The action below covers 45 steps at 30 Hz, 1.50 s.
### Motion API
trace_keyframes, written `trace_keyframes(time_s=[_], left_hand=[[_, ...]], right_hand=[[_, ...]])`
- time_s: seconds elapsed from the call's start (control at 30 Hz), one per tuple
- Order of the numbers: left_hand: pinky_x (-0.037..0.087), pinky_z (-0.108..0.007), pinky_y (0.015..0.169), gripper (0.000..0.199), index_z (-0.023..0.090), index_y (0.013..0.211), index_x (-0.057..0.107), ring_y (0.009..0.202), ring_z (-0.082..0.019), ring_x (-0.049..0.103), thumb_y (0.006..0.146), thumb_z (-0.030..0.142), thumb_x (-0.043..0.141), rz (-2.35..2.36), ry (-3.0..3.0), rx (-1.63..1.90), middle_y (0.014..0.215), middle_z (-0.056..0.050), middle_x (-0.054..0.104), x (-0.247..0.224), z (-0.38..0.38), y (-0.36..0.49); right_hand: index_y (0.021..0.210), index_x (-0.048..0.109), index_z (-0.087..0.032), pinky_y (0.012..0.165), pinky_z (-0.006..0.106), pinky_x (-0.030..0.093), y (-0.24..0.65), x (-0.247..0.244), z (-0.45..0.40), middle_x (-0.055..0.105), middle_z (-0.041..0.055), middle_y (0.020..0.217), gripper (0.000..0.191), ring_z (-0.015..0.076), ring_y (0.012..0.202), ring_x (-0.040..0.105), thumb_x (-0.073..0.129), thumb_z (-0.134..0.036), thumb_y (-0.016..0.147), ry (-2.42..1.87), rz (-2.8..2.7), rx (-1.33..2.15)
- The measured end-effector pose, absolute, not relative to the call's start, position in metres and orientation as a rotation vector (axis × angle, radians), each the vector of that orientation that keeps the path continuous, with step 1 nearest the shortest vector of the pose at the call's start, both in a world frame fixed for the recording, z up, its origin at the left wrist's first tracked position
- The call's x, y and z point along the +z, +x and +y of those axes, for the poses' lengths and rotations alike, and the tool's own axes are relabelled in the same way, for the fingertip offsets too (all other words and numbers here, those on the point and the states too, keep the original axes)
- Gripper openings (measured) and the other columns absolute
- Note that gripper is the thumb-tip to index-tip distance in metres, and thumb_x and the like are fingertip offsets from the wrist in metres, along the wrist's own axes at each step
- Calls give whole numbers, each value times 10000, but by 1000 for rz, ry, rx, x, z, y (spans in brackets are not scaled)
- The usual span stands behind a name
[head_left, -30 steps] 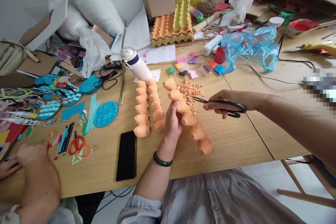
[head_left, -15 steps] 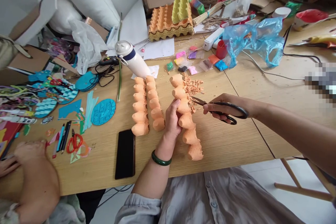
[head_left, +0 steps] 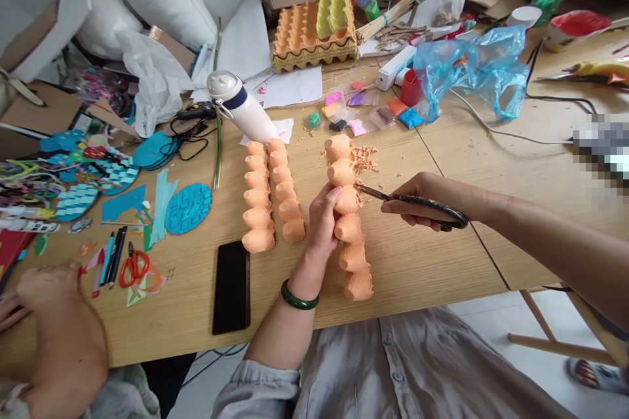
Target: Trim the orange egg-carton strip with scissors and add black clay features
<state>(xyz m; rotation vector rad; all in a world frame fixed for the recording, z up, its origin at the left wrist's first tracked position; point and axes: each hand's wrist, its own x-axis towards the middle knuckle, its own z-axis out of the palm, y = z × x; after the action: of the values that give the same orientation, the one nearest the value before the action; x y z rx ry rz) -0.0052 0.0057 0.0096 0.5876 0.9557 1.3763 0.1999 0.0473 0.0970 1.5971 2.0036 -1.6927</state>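
Overall, the orange carton strip [head_left: 350,228] looks bumpy and ragged-edged.

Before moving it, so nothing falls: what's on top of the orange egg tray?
A yellow tray piece sits on the orange egg tray; the area beneath it is covered.

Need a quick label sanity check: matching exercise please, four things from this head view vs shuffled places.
Things
1. black-handled metal scissors
2. bumpy orange pulp strip
3. black rectangular phone
4. white bottle with dark blue band

Places
A. flat near the front edge of the light wooden table
B. just beyond the far ends of two other orange strips lying side by side
C. in the right hand
D. held by the left hand

Pairs: 1-C, 2-D, 3-A, 4-B
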Motion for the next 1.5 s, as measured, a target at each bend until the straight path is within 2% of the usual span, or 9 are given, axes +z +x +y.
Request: trace_keyframes(time_s=[0.27,0.37,0.6,0.73,0.87,1.03,1.2,1.37,1.5], left_hand=[[470,-394,1038,168,307,987,791,1274,-306,625,869,405,721,996,737,1408,1119,-8,783,12,5,-3],[482,-387,1005,152,309,982,790,1237,-303,639,853,383,757,984,678,1414,1073,-9,781,14,4,-2],[515,-278,866,59,282,917,759,1089,-212,670,865,300,739,991,590,1434,935,14,742,11,5,-2],[504,-261,876,88,264,942,770,1054,-196,669,885,294,709,1008,643,1434,979,-1,749,13,4,-1],[507,-280,877,84,276,937,766,1100,-218,657,866,289,722,1017,624,1424,1000,-1,750,15,4,-1],[499,-275,872,125,274,964,773,1006,-192,663,898,323,679,1082,760,1428,969,-3,743,11,4,-1],[504,-267,843,109,295,955,750,1139,-214,648,861,341,719,1041,639,1425,1029,7,735,10,4,-1],[479,-276,921,100,301,975,768,1082,-190,652,909,324,697,1051,750,1442,1011,11,734,12,2,0],[499,-331,949,113,321,984,756,1220,-247,614,902,381,706,1054,730,1420,1074,-1,742,13,1,0]], right_hand=[[626,560,-170,402,229,370,199,99,47,502,-16,507,625,92,402,487,705,-760,776,1586,1988,-1681],[635,558,-177,408,235,376,200,98,46,504,-19,529,646,92,416,485,705,-797,743,1585,2021,-1686],[672,575,-178,441,248,414,201,86,47,555,4,584,667,115,476,531,682,-834,735,1546,2069,-1765],[637,559,-176,446,244,417,199,84,47,553,2,585,677,108,475,532,704,-833,710,1539,2069,-1794],[627,551,-176,404,233,381,198,83,45,526,-9,549,678,100,443,507,684,-832,736,1545,2059,-1797],[613,547,-172,362,223,360,197,77,40,507,-11,492,684,88,384,461,658,-829,767,1592,2023,-1821],[615,553,-172,365,220,378,195,76,38,519,-9,504,670,94,394,488,680,-814,759,1591,2016,-1863],[595,542,-174,350,220,348,195,78,38,511,-15,483,659,84,364,459,704,-795,747,1588,2014,-1888],[595,546,-178,344,231,332,195,82,36,512,-12,467,648,93,345,451,671,-786,780,1591,2056,-1841]])
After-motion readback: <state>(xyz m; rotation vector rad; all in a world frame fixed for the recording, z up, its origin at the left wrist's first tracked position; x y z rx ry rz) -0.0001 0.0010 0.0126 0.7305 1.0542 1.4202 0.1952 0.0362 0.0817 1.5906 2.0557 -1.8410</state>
